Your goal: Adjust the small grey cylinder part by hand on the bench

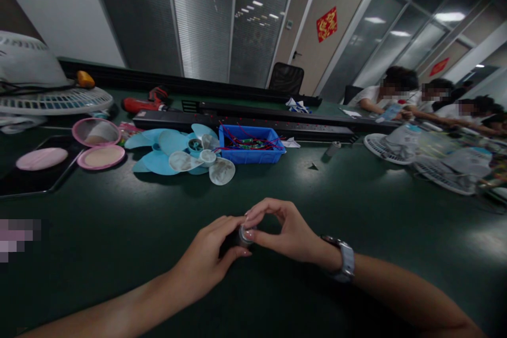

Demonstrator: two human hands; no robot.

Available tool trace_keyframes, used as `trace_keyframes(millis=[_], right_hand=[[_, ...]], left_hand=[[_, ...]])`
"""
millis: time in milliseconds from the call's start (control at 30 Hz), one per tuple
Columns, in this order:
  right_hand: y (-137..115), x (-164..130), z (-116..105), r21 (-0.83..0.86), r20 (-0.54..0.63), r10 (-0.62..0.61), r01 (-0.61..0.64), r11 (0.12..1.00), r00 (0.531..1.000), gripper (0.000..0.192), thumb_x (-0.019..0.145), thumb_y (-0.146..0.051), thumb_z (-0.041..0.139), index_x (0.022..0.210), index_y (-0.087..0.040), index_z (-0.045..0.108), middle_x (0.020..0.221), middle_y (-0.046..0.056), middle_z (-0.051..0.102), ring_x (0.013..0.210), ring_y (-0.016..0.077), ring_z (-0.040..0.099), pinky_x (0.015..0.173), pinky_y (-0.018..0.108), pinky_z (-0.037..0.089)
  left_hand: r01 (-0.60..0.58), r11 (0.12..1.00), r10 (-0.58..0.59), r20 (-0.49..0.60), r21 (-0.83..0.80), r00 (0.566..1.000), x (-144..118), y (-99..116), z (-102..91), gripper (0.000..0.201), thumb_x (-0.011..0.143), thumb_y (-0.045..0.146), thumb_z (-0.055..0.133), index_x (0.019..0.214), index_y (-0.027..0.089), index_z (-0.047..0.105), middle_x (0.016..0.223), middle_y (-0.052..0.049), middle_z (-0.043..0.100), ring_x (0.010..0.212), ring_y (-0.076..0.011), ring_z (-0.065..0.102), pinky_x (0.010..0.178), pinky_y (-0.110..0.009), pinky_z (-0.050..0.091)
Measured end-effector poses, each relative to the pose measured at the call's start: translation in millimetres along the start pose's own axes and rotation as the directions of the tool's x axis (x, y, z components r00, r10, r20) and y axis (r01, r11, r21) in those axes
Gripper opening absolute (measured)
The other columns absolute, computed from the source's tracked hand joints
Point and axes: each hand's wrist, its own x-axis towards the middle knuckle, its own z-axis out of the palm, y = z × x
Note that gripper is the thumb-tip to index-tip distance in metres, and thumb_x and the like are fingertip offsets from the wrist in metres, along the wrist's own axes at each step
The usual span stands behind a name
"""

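Near the front middle of the green table stands a small dark metal cylinder (246,236) with a shiny round top, its exact kind not clear. My left hand (216,248) curls around its side, thumb and fingers closed about it. From the right, my right hand (283,229), a watch on its wrist, pinches at the cylinder's top edge with thumb and forefinger. Its fingertips cover part of the top, so anything small between them is hidden. Farther back on the right, a similar grey cylinder (332,149) is on the table.
Beyond my hands are blue and whitish fan blades (164,142) and a blue bin (253,156) of red wires and green boards. A pink compact (101,157), a tablet (24,182) and a red drill (138,104) lie left. Fan housings (400,148) and seated people are right.
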Motion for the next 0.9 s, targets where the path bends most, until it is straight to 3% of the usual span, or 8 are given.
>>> trace_keyframes(millis=[200,433,633,767,833,900], right_hand=[[2,-6,-5,-0.056,0.031,-0.059,0.06,0.997,0.998,0.028,0.076,-0.018,0.076,0.102,-0.019,0.067,0.103,0.006,0.07,0.101,0.0189,0.065,0.093,0.037,0.051],[-2,-6,-5,-0.246,-0.011,-0.22,0.211,0.946,0.975,0.022,0.077,-0.012,0.072,0.097,-0.021,0.068,0.096,0.003,0.072,0.1,0.0181,0.064,0.089,0.035,0.051],[-1,-7,-11,-0.522,0.09,-0.472,0.445,0.728,0.877,0.019,0.078,-0.013,0.07,0.094,-0.023,0.066,0.088,-0.002,0.076,0.099,0.0171,0.065,0.087,0.033,0.048],[0,-7,-13,-0.588,0.151,-0.569,0.536,0.606,0.809,0.019,0.079,-0.013,0.069,0.096,-0.022,0.065,0.088,-0.003,0.077,0.095,0.0158,0.067,0.088,0.033,0.047],[-1,-6,-13,-0.557,0.144,-0.545,0.523,0.645,0.826,0.02,0.08,-0.013,0.068,0.097,-0.023,0.066,0.09,-0.002,0.076,0.096,0.0157,0.067,0.088,0.032,0.048],[-3,-6,-13,-0.504,0.098,-0.462,0.444,0.741,0.881,0.022,0.08,-0.015,0.069,0.1,-0.023,0.067,0.094,0.001,0.075,0.1,0.0167,0.067,0.087,0.032,0.049]], left_hand=[[-0.003,1.0,0.003,-0.008,-0.006,1.0,2,0,-0.3,0.031,0.084,0.013,0.065,0.114,0.02,0.06,0.102,-0.005,0.066,0.094,-0.0216,0.062,0.082,-0.034,0.049],[0.021,1.0,-0.021,-0.003,0.002,1.0,2,1,-0.4,0.028,0.084,0.017,0.066,0.112,0.019,0.061,0.102,-0.006,0.067,0.094,-0.023,0.063,0.082,-0.036,0.05],[0.019,1.0,-0.019,0.005,-0.004,1.0,1,-1,0.1,0.039,0.085,0.015,0.066,0.122,0.023,0.058,0.113,-0.005,0.066,0.103,-0.0225,0.062,0.089,-0.037,0.049],[0.013,1.0,-0.013,-0.003,-0.009,1.0,1,-2,0.6,0.04,0.085,0.016,0.066,0.123,0.025,0.057,0.114,-0.004,0.066,0.104,-0.0222,0.062,0.09,-0.037,0.049],[0.006,1.0,-0.006,-0.009,-0.006,1.0,2,-1,0.3,0.04,0.085,0.016,0.065,0.123,0.024,0.057,0.112,-0.005,0.066,0.102,-0.0222,0.062,0.089,-0.037,0.049],[0.004,1.0,-0.004,-0.016,0.007,1.0,3,0,-0.2,0.034,0.085,0.016,0.065,0.118,0.022,0.059,0.107,-0.005,0.067,0.097,-0.022,0.062,0.085,-0.036,0.05]])
